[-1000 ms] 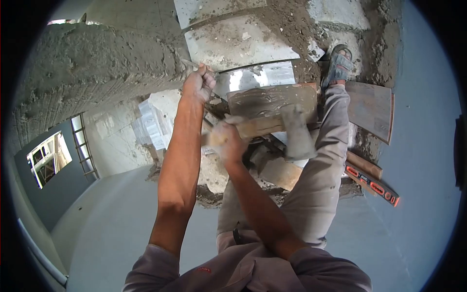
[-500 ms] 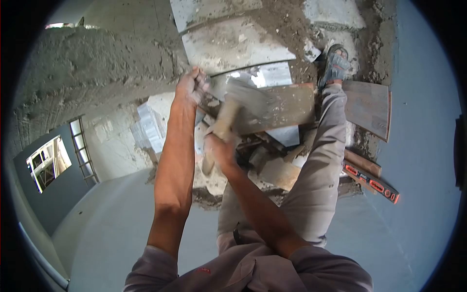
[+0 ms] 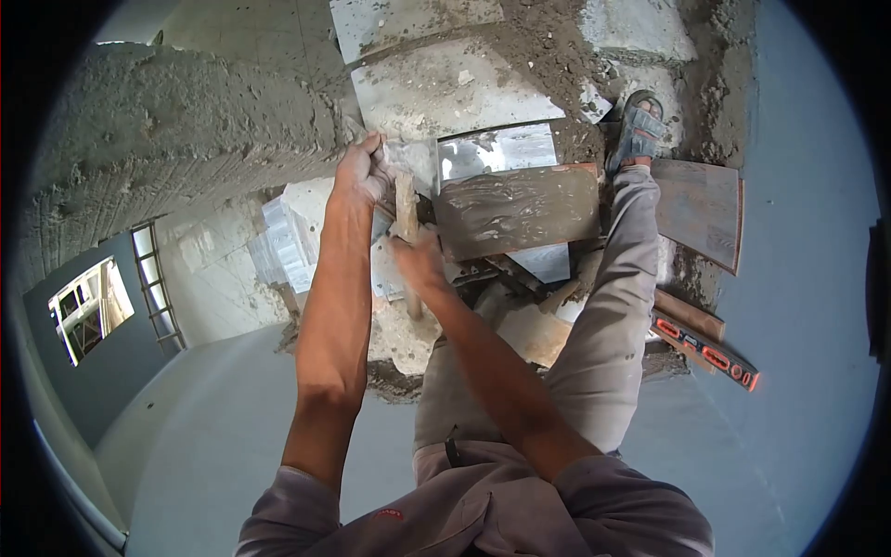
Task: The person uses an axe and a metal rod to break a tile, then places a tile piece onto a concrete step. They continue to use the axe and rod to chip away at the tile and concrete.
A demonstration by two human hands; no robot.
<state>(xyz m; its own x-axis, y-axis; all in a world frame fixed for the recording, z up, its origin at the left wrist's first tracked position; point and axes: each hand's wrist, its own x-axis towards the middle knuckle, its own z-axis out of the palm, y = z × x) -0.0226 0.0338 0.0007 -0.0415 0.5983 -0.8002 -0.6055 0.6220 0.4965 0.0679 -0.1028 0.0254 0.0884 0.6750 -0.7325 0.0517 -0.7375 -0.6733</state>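
My right hand (image 3: 419,258) is wrapped round the wooden handle (image 3: 406,206) of a tool, whose grey head is hard to tell from the grey surface behind it. To its upper left, my left hand (image 3: 363,171) has its fingers curled beside the rough mortar edge; anything inside them is too small to name. Right of the handle lies a rectangular tile (image 3: 520,212) with its upper face covered in wet, ridged mortar. A shiny tile piece (image 3: 497,151) lies just beyond it.
Dusty slabs (image 3: 455,88) lie at the top. A rough mortar-covered ledge (image 3: 186,121) runs along the upper left. My sandalled foot (image 3: 640,130) is beside a leaning tile (image 3: 698,212). An orange and black spirit level (image 3: 707,351) lies at the right, near broken pieces under the mortared tile.
My right hand has swung the tool leftward, away from the mortared tile and close to my left hand. The handle now stands more upright in view. My left hand has hardly moved.
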